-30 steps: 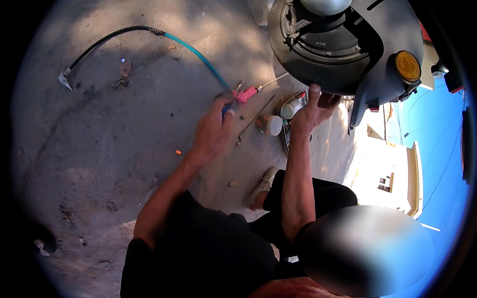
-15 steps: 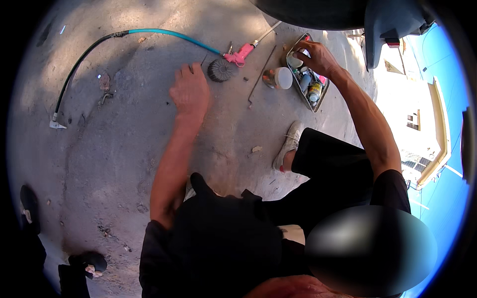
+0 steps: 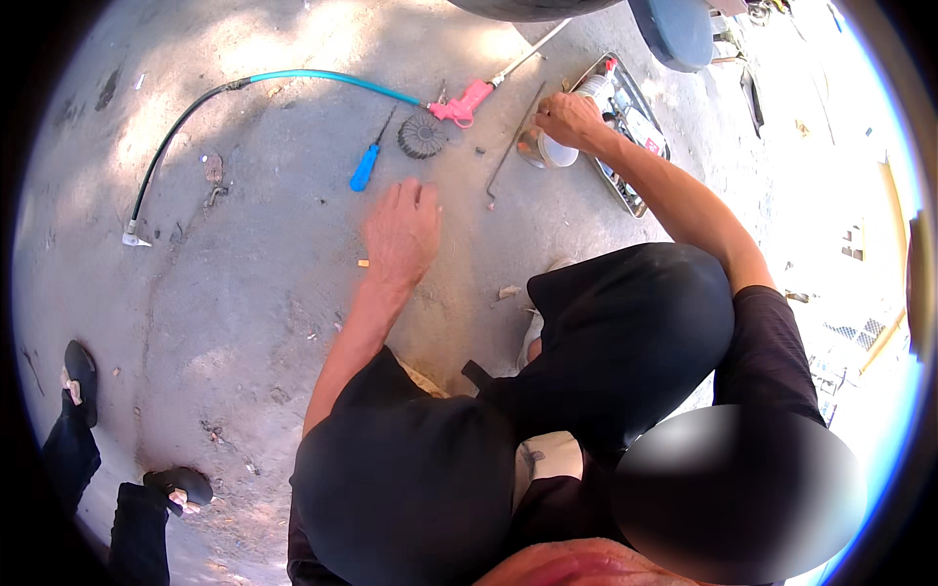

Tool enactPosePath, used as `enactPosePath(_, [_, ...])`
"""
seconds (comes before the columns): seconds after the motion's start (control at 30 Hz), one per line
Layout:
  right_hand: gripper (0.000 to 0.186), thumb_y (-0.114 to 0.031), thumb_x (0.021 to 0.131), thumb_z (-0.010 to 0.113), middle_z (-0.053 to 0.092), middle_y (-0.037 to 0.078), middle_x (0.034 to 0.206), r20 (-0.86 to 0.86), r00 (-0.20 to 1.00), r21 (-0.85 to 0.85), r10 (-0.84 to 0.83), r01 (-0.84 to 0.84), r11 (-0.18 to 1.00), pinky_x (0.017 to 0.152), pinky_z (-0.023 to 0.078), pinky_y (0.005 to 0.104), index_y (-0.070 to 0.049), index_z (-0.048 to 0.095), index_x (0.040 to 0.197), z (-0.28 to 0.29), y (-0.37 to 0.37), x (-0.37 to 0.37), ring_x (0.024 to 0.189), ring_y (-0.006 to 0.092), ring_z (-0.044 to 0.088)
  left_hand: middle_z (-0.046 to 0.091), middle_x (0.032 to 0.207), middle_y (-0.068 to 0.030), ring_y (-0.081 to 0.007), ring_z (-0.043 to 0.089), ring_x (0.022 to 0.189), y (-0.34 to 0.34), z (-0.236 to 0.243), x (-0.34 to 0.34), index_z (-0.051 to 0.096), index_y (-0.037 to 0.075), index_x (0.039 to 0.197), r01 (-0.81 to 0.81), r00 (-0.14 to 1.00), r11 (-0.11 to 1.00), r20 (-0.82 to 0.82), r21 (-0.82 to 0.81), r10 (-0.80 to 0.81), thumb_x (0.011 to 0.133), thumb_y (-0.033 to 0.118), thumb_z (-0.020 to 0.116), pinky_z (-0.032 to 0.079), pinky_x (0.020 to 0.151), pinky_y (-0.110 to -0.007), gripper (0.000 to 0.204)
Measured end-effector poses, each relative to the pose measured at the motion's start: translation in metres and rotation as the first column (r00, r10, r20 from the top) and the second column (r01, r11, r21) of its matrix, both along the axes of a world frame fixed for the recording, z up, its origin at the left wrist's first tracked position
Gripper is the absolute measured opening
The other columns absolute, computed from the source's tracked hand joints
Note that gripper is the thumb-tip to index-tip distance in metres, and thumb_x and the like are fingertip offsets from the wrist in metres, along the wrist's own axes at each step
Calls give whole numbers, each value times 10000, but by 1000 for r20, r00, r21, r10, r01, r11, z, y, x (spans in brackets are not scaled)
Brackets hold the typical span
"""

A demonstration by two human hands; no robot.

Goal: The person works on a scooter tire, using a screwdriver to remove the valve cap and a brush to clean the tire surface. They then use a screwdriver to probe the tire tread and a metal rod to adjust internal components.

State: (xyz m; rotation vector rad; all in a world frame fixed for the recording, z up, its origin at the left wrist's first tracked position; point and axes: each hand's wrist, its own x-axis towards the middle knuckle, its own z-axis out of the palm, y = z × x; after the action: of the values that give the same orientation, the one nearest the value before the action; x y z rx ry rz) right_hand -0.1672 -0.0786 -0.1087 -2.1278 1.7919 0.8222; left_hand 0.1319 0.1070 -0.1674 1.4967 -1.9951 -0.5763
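My left hand is over the ground, palm down, blurred, its fingers loosely stretched and nothing visible in them. Just beyond it lies a screwdriver with a blue handle and dark shaft. To the right, my right hand is at a clear jar with a pale lid, partly covering it. Its fingers are bent together; anything between them is hidden. Beside that wrist is a metal tray of bottles and cans. A dark ribbed round part rests near the screwdriver.
A pink air gun on a teal and black hose lies across the far ground. A thin bent rod lies left of the jar. A dark rounded object overhangs the far edge. Another person's shoes are at left.
My left hand has drawn back toward me, uncovering the screwdriver on the ground. My right hand has shifted left from the tray to the jar. The view has tilted slightly.
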Motion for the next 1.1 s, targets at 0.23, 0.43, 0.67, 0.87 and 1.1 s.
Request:
enactPosePath(0.23, [512, -454, 887, 715, 755, 210, 1188, -132, 958, 23, -256, 261, 965, 934, 501, 600, -11, 778, 1136, -81, -50, -42, 1150, 411, 704, 617, 1027, -99, -313, 658, 958, 3, 40, 11, 645, 79, 1131, -40, 999, 999, -34, 35, 41, 893, 136, 736, 553, 755, -438, 261])
enactPosePath(0.43, [374, -294, 870, 720, 755, 210, 1173, 82, 968, 36, -236, 234, 972, 964, 538, 539, -37, 778, 1135, -78, -36, 1, 1138, 381, 713, 651, 1061, -108, -340, 670, 944, -29, 77, 45, 634, 80, 1165, -114, 983, 991, -132, 76, 124, 926, 101, 698, 552, 772, -433, 248])
enactPosePath(0.67, [359, -313, 866, 674, 756, 221, 1132, 19, 850, 39, -526, 526, 850, 982, 464, 597, -37, 779, 1071, -62, -40, 13, 1105, 379, 719, 640, 1245, -151, -289, 685, 979, -115, 128, 43, 576, 30, 1375, 8, 908, 995, -418, 103, 36, 991, 129, 635, 547, 833, -423, 401])
enactPosePath(0.87, [315, -253, 900, 614, 739, 213, 907, 195, 980, -351, 38, 34, 936, 859, 528, 522, 21, 663, 1048, -22, 5, 23, 879, 401, 723, 459, 1540, -225, -352, 630, 1198, -153, 131, 21, 402, -17, 1554, 72, 835, 997, -546, -15, -69, 1018, 187, 554, 516, 1024, -422, 593])
enactPosePath(1.1, [188, -170, 1015, 565, 698, 148, 854, 590, 777, 260, -221, 76, 963, 717, 550, 399, 0, 502, 1066, 108, 50, 91, 728, 243, 673, 439, 1577, -221, -362, 529, 1378, -144, 118, 5, 444, -37, 1521, 15, 777, 997, -626, -79, -61, 1018, 175, 538, 427, 1152, -391, 554])
